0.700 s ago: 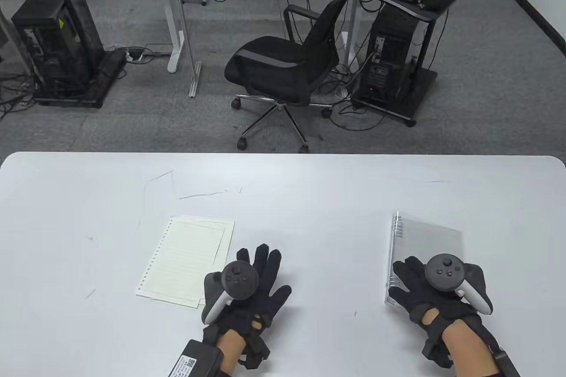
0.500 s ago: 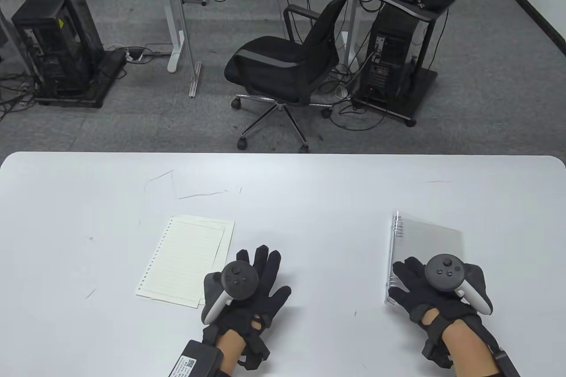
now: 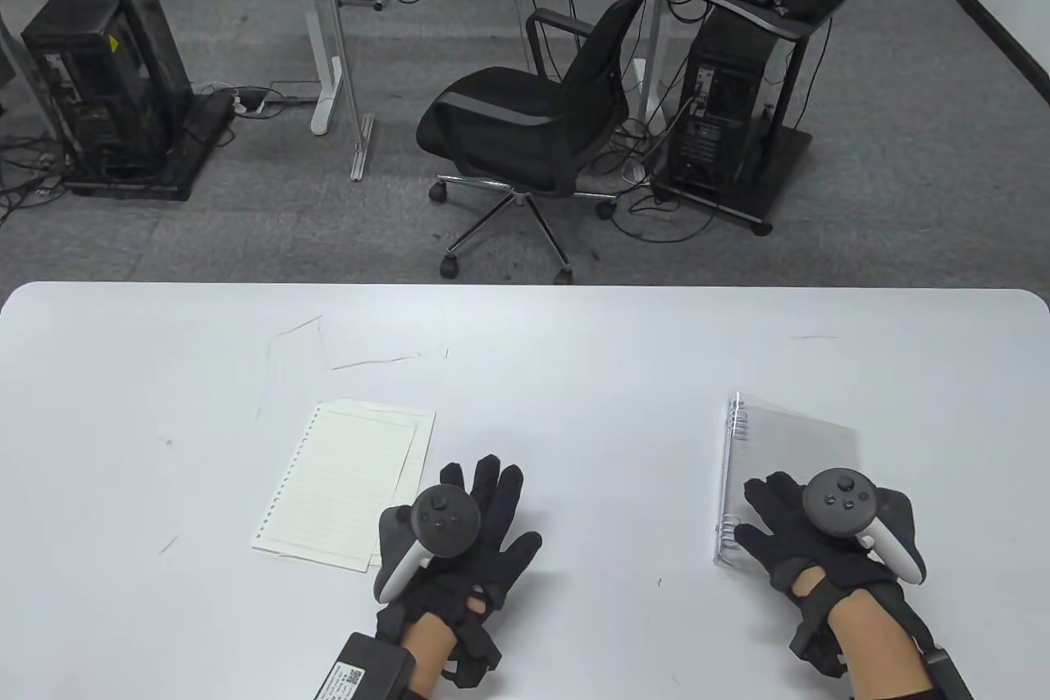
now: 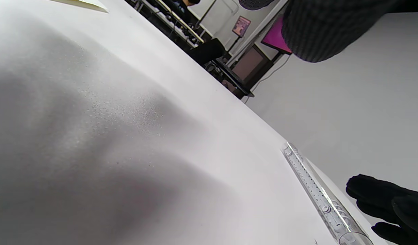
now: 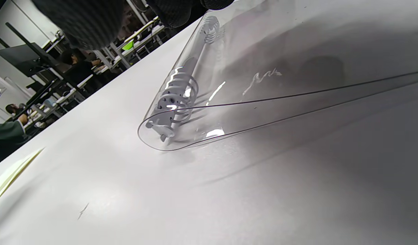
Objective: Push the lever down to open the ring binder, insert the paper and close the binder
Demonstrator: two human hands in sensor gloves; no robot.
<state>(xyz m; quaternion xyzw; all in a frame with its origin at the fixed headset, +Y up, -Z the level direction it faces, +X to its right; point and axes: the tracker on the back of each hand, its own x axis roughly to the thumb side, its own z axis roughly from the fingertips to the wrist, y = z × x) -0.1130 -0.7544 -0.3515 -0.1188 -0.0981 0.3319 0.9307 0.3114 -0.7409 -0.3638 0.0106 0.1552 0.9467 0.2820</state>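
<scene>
A clear plastic ring binder (image 3: 787, 437) lies closed at the right of the table, its metal rings (image 5: 177, 97) along its left edge. My right hand (image 3: 808, 523) rests flat on the binder's near part with fingers spread. Loose lined punched paper (image 3: 344, 482) lies left of centre. My left hand (image 3: 472, 519) lies flat on the table just right of the paper, fingers straight, holding nothing. In the left wrist view the binder's ring spine (image 4: 314, 190) shows with my right hand's fingers (image 4: 386, 200) beside it.
The white table (image 3: 574, 355) has faint scratch marks towards its far side. Beyond the far edge stand a black office chair (image 3: 533, 125), computer towers and desks on the grey floor.
My right hand has slid a little to the right and nearer on the binder. The left hand, paper and binder have not moved.
</scene>
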